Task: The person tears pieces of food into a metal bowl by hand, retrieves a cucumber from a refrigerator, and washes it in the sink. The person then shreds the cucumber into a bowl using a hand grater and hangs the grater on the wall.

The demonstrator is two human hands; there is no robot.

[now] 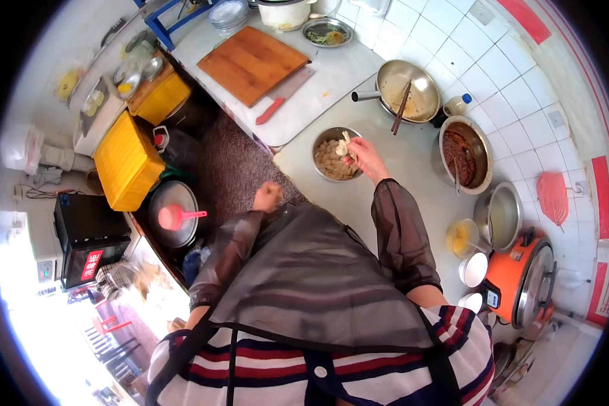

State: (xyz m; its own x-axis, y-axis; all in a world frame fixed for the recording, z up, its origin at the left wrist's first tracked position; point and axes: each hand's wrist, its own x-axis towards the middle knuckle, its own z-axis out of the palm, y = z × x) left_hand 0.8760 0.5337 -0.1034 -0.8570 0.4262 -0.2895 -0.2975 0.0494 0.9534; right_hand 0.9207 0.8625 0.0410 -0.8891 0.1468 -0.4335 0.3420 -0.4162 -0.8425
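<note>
My right hand point(365, 161) is closed on a pale, torn-looking piece of food point(345, 144), at the right side of a steel bowl point(315, 161). Inside that bowl lie many pale chunks point(331, 161); their exact kind is unclear. My left hand point(269, 196) is curled into a fist in front of the apron point(311, 271), apart from the counter. Whatever its fingers might hold is hidden.
A cleaver with a red handle point(271, 110) lies by a wooden cutting board point(250, 61). To the right stand a frying pan point(423, 78) with chopsticks point(402, 107), a basin of dark red sauce point(459, 149), a steel pot point(499, 215) and an orange cooker point(509, 274).
</note>
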